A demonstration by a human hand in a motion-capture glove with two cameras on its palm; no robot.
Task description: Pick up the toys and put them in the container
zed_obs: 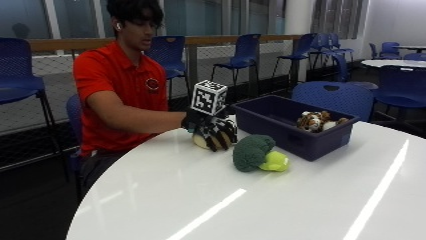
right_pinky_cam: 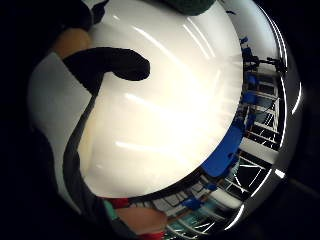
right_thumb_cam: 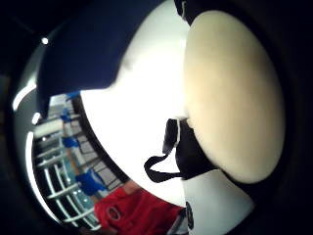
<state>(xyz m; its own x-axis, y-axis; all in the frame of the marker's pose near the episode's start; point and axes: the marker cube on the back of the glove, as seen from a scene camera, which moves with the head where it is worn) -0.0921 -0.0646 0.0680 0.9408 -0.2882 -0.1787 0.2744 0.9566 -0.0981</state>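
At the centre of the frame the gloved right hand (zed_obs: pixel 213 131) curls its fingers (zed_obs: pixel 223 137) around a cream toy (zed_obs: pixel 200 141) on the white worktop (zed_obs: pixel 200 200), left of the broccoli toy (zed_obs: pixel 258 154) and blue container (zed_obs: pixel 293 125)

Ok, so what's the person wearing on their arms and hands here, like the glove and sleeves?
The right hand wears a black glove with pale stripe-like markings across its fingers. Black straps and white plastic parts show at the edges of the palm views. The person wears a red short-sleeved polo shirt with a small round dark emblem on the chest; both forearms are uncovered. The other hand is not in view.
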